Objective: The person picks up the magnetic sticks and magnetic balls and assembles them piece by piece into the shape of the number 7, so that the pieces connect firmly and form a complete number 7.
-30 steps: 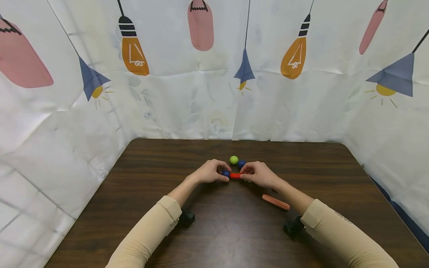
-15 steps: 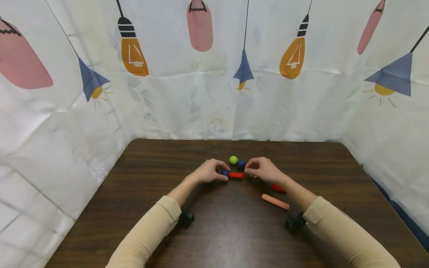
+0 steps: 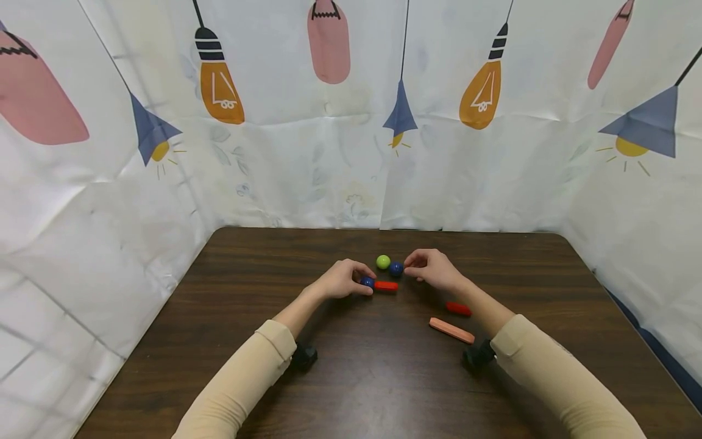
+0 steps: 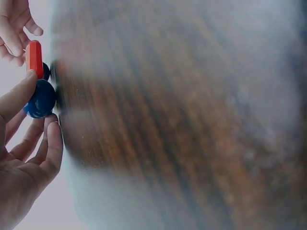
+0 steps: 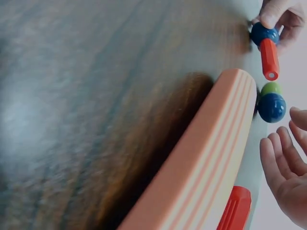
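Observation:
My left hand [image 3: 343, 280] pinches a glossy blue ball [image 4: 40, 99] between thumb and fingers. A short red ridged rod [image 3: 386, 286] sticks out from that ball toward the right; its free end shows a pale round spot in the right wrist view. Beyond the rod, a second blue ball [image 3: 396, 269] lies beside a lime green ball [image 3: 383, 262]. My right hand [image 3: 432, 269] is just right of this second blue ball. Its thumb and fingers are apart in the right wrist view, and nothing is between them.
On the dark wood table [image 3: 362, 390], a second red rod [image 3: 458, 309] lies under the right forearm. Nearer me is a longer salmon-coloured ridged bar [image 3: 452, 330], large in the right wrist view. A patterned white curtain [image 3: 329, 177] hangs behind the table's far edge.
My right hand has let go of the red rod and moved away and to the right, beside the second blue ball. The other red rod has come into view. My left hand stays in place.

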